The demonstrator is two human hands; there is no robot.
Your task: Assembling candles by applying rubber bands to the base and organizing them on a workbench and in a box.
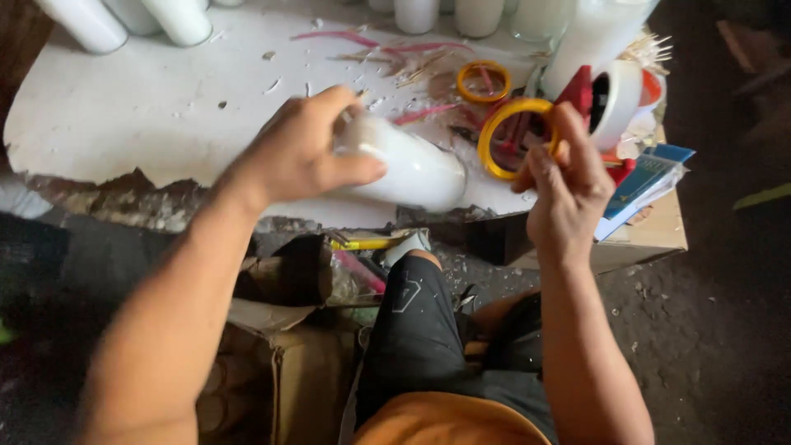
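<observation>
Orange shirt hem [449, 422] and dark shorts [416, 321] over a bent knee, lowest in view, nearest the camera.

Left hand [306, 152]: fingers and thumb clamped around a white candle in a clear cylindrical glass [408, 169], held tilted on its side just above the near edge of the work surface.

Right hand [564, 185]: fingertips pinched together on the lower rim of a yellow plastic ring [512, 136], held upright just beside the candle's far end; whether ring and glass touch cannot be told.

White wax-crusted tabletop [140, 115], near edge chipped and ragged.

Second yellow ring [484, 81], lying flat on the tabletop beyond the held one.

Pink wax strips and wick scraps [387, 49], scattered mid-table.

White jar candles [132, 18], row along the far edge.

Red tape dispenser with white roll [614, 97], right of the rings.

Cardboard boxes [288, 363], on the floor left of the knee.
</observation>
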